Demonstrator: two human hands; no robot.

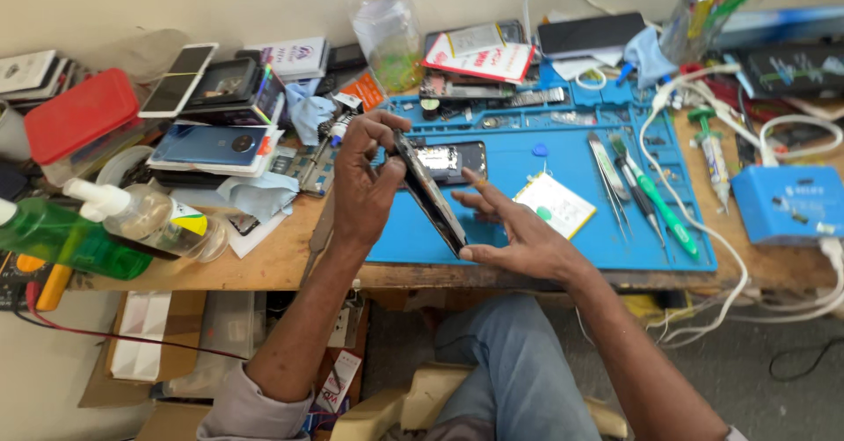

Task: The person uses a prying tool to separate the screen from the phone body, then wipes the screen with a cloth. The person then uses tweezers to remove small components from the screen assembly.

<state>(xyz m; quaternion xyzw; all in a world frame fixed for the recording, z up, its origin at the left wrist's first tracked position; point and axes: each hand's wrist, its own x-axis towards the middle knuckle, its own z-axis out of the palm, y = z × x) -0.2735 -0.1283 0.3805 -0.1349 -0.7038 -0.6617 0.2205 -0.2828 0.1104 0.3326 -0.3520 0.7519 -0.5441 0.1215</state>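
Between my two hands is a dark opened smartphone (430,196), tilted on edge above the blue work mat (615,230). My left hand (362,186) pinches its upper end with thumb and fingertips. My right hand (514,234) props the lower end, thumb at the bottom corner and fingers spread behind it. Just behind the phone on the mat lies a second dark phone part (453,160) with a pale patch. A flat white battery (554,204) with a green dot rests right of my right hand.
Tweezers, a green screwdriver (659,208) and white cables (703,239) lie on the mat's right side. A blue box (787,204) sits at the right, stacked phones (211,146) and a red box (79,111) at the left, green and clear bottles (97,230) at the front left, a clear jar (387,32) behind.
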